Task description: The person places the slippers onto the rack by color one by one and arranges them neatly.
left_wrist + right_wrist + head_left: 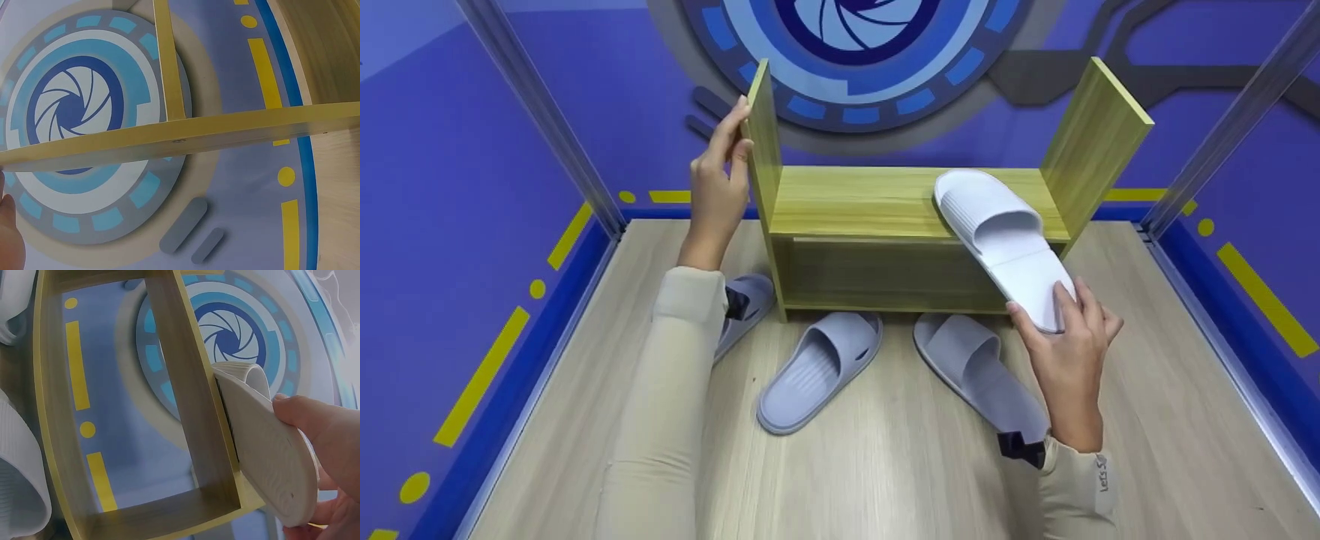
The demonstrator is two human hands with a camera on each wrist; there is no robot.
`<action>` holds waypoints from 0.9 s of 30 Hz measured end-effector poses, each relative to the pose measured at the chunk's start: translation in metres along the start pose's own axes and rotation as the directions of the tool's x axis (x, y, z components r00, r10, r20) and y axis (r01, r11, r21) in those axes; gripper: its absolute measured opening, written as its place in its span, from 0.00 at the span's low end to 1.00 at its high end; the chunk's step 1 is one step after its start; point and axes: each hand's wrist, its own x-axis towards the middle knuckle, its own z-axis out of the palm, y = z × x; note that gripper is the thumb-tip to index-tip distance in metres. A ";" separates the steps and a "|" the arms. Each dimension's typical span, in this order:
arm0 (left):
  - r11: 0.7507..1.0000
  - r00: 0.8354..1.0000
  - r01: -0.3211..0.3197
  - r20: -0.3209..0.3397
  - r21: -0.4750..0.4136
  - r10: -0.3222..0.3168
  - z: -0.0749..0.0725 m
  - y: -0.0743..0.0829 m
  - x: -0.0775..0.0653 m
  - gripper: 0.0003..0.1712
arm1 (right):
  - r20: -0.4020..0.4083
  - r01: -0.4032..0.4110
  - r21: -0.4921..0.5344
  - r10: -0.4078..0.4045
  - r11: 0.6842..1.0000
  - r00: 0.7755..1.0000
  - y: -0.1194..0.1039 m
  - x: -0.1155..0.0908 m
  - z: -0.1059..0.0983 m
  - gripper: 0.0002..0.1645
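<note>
Just beyond the fingers of the right hand [1069, 360], the white slipper [1011, 259] pointed toe-first over the board [855, 199] of the rack [1091, 150], its heel end pinched between thumb and fingers; whether its sole touched the board was hard to tell. The left hand [720, 180] had its fingers fairly straight, their tips against the side panel [763, 142]. Held only at the heel, the slipper seemed liable to dip or twist at the toe and snag on the board's front edge. Shoving against that edge might have slid the rack, as the left fingertips looked too light a brace. A slackened pinch could have dropped it onto the grey slipper [986, 379] below those right fingers.
</note>
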 end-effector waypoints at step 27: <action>1.000 1.000 0.009 -0.013 0.000 -0.009 0.000 -0.001 0.000 0.21 | 0.093 0.039 0.020 -0.041 0.999 0.995 -0.009 0.009 0.003 0.38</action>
